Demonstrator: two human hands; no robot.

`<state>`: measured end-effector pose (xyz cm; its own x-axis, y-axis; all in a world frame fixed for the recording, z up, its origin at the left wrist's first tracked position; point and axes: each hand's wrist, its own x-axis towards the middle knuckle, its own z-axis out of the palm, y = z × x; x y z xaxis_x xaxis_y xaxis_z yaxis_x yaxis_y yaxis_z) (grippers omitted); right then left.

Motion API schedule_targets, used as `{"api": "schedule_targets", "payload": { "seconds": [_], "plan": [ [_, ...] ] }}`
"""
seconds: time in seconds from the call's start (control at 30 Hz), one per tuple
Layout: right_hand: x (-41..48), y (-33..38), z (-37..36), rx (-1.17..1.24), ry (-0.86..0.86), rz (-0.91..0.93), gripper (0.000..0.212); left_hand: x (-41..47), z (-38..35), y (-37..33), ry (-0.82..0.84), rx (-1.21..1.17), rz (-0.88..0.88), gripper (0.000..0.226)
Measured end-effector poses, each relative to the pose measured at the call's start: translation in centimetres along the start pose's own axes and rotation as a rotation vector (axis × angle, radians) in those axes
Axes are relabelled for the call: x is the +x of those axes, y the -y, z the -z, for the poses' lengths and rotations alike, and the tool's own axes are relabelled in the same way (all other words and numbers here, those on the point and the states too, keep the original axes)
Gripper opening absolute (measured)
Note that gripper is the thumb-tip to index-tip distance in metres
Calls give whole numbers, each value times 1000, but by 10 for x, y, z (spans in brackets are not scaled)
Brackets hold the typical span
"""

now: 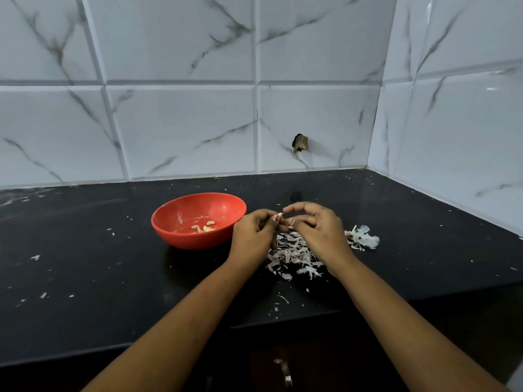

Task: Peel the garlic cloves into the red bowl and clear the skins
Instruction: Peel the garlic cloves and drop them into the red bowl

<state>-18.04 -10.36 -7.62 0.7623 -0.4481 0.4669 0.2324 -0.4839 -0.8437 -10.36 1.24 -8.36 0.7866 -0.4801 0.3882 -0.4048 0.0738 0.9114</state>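
Observation:
A red bowl (198, 219) stands on the black counter, with a few peeled garlic cloves (204, 227) on its bottom. Just right of the bowl, my left hand (254, 236) pinches a small garlic clove (278, 217) between thumb and fingers. My right hand (317, 227) hovers beside it with curled fingers, its fingertips at the clove's tip. Whether they grip the skin is unclear. A heap of white garlic skins (294, 254) lies on the counter beneath both hands.
The black counter (85, 264) meets marble-look tiled walls at the back and right. A larger bunch of skins (363, 237) lies right of my right hand. Small skin flecks are scattered across the counter. The counter's front edge (141, 349) runs below my forearms.

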Motion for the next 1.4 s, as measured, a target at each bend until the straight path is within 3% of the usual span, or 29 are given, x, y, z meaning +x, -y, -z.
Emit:
{"api": "schedule_targets", "payload": {
  "seconds": [0.37, 0.57, 0.97, 1.4],
  "plan": [
    [0, -2, -1, -157, -56, 76, 7, 3, -1, 9, -78, 265, -105, 18],
    [1, -4, -1, -198, -79, 80, 11, 3, 0, 11, -109, 314, -168, 7],
    [-9, 5, -7, -796, -48, 202, 20, 0, 1, 12, -92, 527, -274, 9],
    [-13, 6, -5, -837, -12, 196, 22, -3, 0, 11, -123, 720, -386, 13]
  ]
}}
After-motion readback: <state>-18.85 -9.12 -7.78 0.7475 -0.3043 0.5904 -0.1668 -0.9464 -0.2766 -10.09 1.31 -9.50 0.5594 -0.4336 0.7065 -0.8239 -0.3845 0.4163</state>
